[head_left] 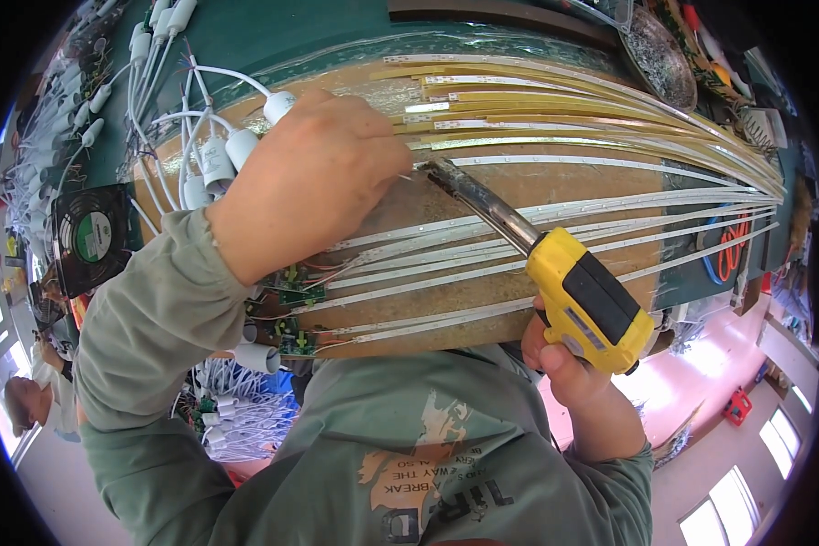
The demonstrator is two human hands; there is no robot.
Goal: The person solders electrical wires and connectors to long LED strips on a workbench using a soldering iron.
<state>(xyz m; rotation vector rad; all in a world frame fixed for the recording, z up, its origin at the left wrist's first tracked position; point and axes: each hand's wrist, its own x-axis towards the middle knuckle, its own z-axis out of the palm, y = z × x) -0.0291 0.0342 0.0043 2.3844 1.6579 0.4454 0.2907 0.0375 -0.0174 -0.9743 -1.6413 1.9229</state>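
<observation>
Nearest the body, two small green circuit boards point(298, 339) sit at the near left corner of a brown board point(601, 179) laid on the green worktop point(291, 36); wires join them to white strips point(382, 259) that fan out toward the board's right edge; over the near edge, toward the right, the right hand point(564, 364) is wrapped around the grip of a yellow and black soldering gun point(587, 300), its metal barrel slanting up and leftward across the strips; farther in, the gun's dark tip is just beside the left end of a single white strip point(555, 160); the left hand point(314, 168) reaches over the board's left part, fingers curled in toward that tip, though I cannot tell whether they pinch anything; just beyond its wrist, white sockets point(217, 164) with white cables cluster at the board's left edge, and a black fan point(91, 235) stands farther left; past the tip, yellow-backed strips point(555, 109) lie along the far edge; a metal dish point(660, 59) occupies the worktop's far right corner.
</observation>
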